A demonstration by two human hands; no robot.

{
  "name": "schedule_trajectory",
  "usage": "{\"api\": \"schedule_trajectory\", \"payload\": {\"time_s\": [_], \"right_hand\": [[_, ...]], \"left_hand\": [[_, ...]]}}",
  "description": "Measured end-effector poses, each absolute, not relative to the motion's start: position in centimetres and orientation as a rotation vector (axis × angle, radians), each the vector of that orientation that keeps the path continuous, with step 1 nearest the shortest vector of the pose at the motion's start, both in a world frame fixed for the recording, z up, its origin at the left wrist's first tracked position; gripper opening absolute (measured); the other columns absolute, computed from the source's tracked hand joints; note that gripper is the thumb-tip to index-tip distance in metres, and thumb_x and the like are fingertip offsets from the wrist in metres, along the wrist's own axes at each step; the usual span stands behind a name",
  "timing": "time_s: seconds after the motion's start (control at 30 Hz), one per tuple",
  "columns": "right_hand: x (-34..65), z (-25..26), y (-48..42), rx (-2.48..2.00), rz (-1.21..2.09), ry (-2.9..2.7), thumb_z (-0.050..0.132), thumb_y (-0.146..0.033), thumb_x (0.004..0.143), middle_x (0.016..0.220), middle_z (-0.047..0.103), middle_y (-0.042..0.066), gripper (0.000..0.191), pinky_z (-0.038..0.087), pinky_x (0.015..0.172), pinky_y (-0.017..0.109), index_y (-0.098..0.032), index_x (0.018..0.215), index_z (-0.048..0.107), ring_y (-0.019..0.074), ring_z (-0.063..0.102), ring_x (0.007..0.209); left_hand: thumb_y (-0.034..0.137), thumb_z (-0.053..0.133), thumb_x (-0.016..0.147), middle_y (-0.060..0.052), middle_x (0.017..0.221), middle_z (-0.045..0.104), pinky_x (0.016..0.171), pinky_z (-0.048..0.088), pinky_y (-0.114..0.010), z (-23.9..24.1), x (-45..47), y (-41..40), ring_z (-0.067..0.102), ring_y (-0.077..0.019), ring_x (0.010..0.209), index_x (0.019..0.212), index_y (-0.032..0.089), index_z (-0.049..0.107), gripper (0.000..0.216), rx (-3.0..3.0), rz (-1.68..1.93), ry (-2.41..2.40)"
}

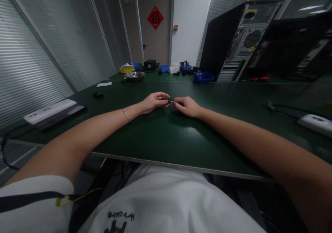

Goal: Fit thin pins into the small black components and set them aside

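Green, glossy tabletop (155, 139) stretches toward slatted-blind glass (64, 32) and a wooden door (162, 42). Back right stands a boxy computer tower (220, 41); back left, a round shiny bowl (135, 75). Mid-table, the right hand (188, 106), its grip unclear, curls opposite the left hand (153, 102), which pinches a small dark piece (168, 100).
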State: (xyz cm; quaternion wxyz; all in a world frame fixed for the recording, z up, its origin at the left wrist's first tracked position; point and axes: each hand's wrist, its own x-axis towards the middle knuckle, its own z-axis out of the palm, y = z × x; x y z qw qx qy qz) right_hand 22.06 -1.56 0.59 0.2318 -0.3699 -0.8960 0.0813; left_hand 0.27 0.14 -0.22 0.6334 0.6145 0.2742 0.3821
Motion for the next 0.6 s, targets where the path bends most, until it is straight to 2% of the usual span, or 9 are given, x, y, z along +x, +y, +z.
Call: {"api": "schedule_trajectory", "payload": {"time_s": [0.17, 0.33, 0.5, 0.6], "right_hand": [[22.1, 0.4, -1.5, -1.051, 0.237, -2.414, 0.039, -0.036, 0.088, 0.064, 0.054, 0.000, 0.028, 0.032, 0.060, 0.024, -0.018, 0.076, 0.056, 0.0126, 0.046, 0.059], [22.1, 0.4, -1.6, -1.052, 0.251, -2.415, 0.038, -0.037, 0.089, 0.067, 0.055, 0.001, 0.029, 0.033, 0.061, 0.025, -0.018, 0.079, 0.057, 0.0131, 0.048, 0.061], [22.1, 0.3, -1.4, -1.032, 0.280, -2.397, 0.039, -0.038, 0.088, 0.066, 0.055, 0.001, 0.029, 0.032, 0.060, 0.024, -0.017, 0.079, 0.057, 0.0127, 0.047, 0.060], [22.1, 0.2, -1.1, -1.023, 0.294, -2.378, 0.040, -0.038, 0.088, 0.065, 0.054, 0.001, 0.029, 0.031, 0.059, 0.024, -0.017, 0.078, 0.057, 0.0125, 0.047, 0.060]], "left_hand": [[0.003, 0.068, 0.073, -0.011, 0.093, 0.066, 0.091, 0.047, -0.038, -0.5, 0.0, 0.8, 0.066, -0.0187, 0.091, 0.103, 0.009, 0.054, 0.034, 1.309, 0.996, 0.597], [-0.001, 0.070, 0.067, -0.009, 0.091, 0.065, 0.086, 0.048, -0.031, -0.7, -0.8, 1.8, 0.065, -0.0161, 0.090, 0.098, 0.009, 0.055, 0.036, 1.283, 1.090, 0.736], [0.009, 0.075, 0.064, -0.007, 0.094, 0.064, 0.079, 0.045, -0.027, -0.7, -1.0, 1.9, 0.061, -0.0129, 0.086, 0.094, 0.010, 0.062, 0.032, 1.379, 1.104, 0.760], [0.018, 0.075, 0.067, -0.007, 0.098, 0.064, 0.076, 0.042, -0.025, -1.0, -0.9, 1.9, 0.057, -0.0110, 0.082, 0.099, 0.012, 0.067, 0.034, 1.470, 1.110, 0.749]]}}
